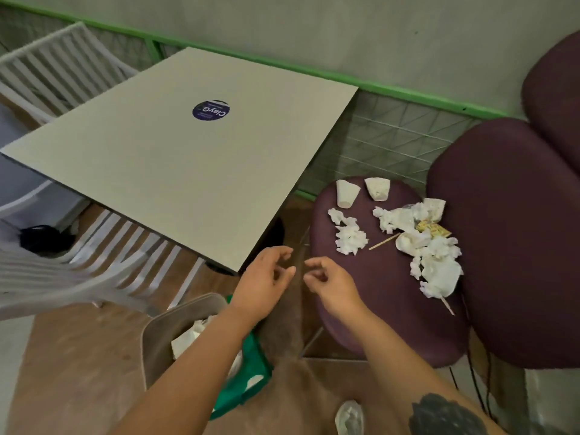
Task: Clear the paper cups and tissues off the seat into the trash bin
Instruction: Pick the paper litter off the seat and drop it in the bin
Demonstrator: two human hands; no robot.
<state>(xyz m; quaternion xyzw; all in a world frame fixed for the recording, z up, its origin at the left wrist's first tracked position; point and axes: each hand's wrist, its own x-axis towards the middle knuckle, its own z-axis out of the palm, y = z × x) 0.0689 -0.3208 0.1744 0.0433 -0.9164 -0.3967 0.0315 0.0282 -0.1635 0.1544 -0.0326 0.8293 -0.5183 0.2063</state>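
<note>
Hovering empty, loosely curled: left hand (266, 277), right hand (329, 282); crumpled white tissues (348, 238) on purple padded seat (386, 277) lying up-right, nearer right hand.

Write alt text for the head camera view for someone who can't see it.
Two empty hands, left hand and right hand, hover beside a purple seat littered with paper cups and crumpled tissues. A trash bin with paper inside sits below.
</note>
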